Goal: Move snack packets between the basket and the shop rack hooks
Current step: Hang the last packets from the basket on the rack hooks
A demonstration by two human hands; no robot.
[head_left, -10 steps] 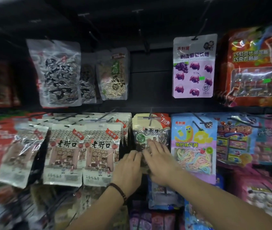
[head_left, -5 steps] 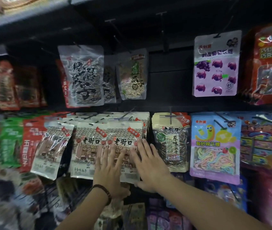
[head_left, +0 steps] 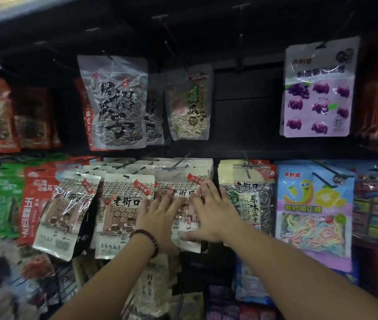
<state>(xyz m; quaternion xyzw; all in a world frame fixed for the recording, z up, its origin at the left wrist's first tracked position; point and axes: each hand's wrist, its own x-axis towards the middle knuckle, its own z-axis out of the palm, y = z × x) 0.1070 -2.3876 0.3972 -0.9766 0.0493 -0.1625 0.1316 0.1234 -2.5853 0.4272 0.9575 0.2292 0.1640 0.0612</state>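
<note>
A row of cream snack packets with a shop-front drawing hangs on the middle rack hooks [head_left: 176, 163]. My left hand [head_left: 158, 219], with a dark bead bracelet on the wrist, lies flat with spread fingers on the front packet [head_left: 181, 195] of the right-hand stack. My right hand [head_left: 211, 213] presses flat on the same packet from the right, its thumb at the packet's lower edge. Beside it hangs another cream packet [head_left: 121, 213], and a third one [head_left: 68, 211] hangs tilted further left. No basket is in view.
A dark sunflower-seed packet [head_left: 250, 199] hangs just right of my hands, then a blue and purple candy packet [head_left: 315, 213]. Above hang clear seed bags [head_left: 116, 102] and a lilac grape-candy bag [head_left: 317, 88]. Red and green packets [head_left: 33, 197] crowd the left. Bare hooks [head_left: 241, 33] jut out above.
Both hands moved left from the dark seed packet onto the cream packets and spread flat there. The view shifted left and closer to the rack.
</note>
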